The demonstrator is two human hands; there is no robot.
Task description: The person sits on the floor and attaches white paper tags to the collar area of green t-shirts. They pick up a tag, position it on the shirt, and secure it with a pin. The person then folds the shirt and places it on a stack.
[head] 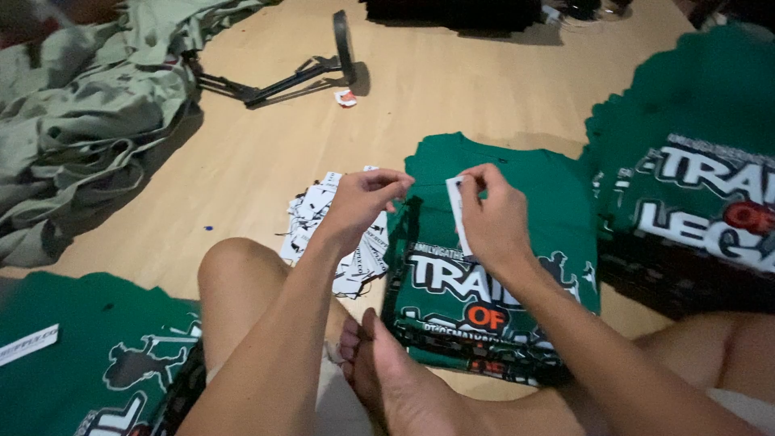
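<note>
My right hand (494,211) pinches a small white paper tag (458,211) — my left hand's (359,202) fingers press together at nine o'clock — above folded green shirts (517,242).

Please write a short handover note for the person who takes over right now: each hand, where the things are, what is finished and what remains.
Left hand: raised over the pile of small printed labels, fingertips pinched; what they hold is too small to tell.
Right hand: holds one white label strip above the folded green shirt stack.
Done: one more green shirt at lower left already bears a label.
Left: the strip in hand is not yet on the top shirt; many loose labels remain. A second green stack lies at right.
</note>
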